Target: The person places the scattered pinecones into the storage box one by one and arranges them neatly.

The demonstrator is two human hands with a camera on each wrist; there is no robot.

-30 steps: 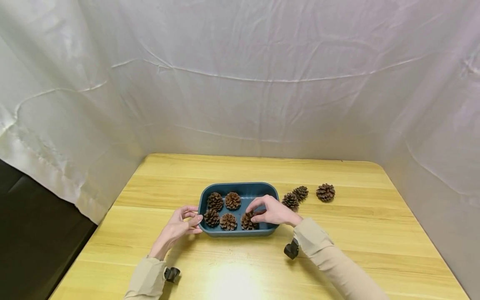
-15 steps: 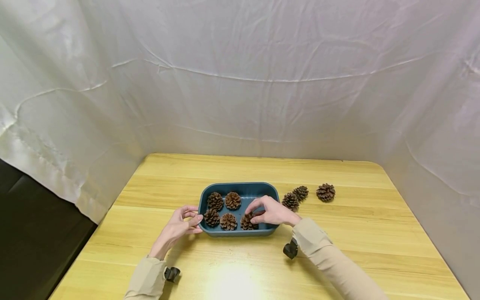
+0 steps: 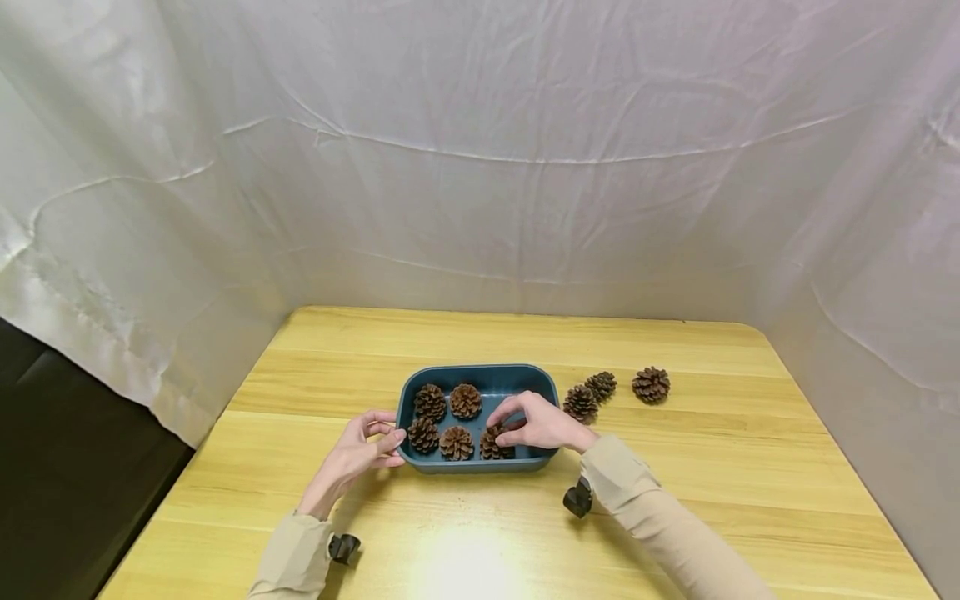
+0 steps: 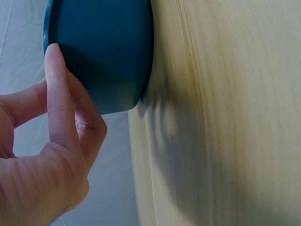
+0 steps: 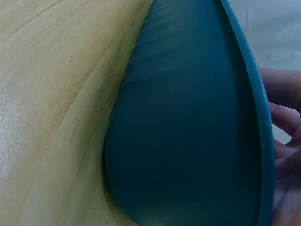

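Observation:
A dark teal rectangular box (image 3: 476,467) with rounded corners sits on the table, and several pine cones lie inside it. My left hand (image 3: 356,447) holds the box's left end; in the left wrist view the thumb (image 4: 57,89) lies against its rim. My right hand (image 3: 546,422) reaches over the right end and pinches a pine cone (image 3: 491,447) low in the front of the box. To its left lies another pine cone (image 3: 457,443). The right wrist view shows the box's outer wall (image 5: 183,127), which hides that hand's fingertips and the pine cone.
Right of the box, two pine cones (image 3: 581,402) lie close together on the wooden table (image 3: 750,467). A single pine cone (image 3: 651,385) lies farther right. Pale fabric (image 3: 517,217) hangs behind and at both sides of the table.
The right hand has shifted slightly left inside the box, and the pine cone at its fingers has moved a little the same way. My left hand and the box look still.

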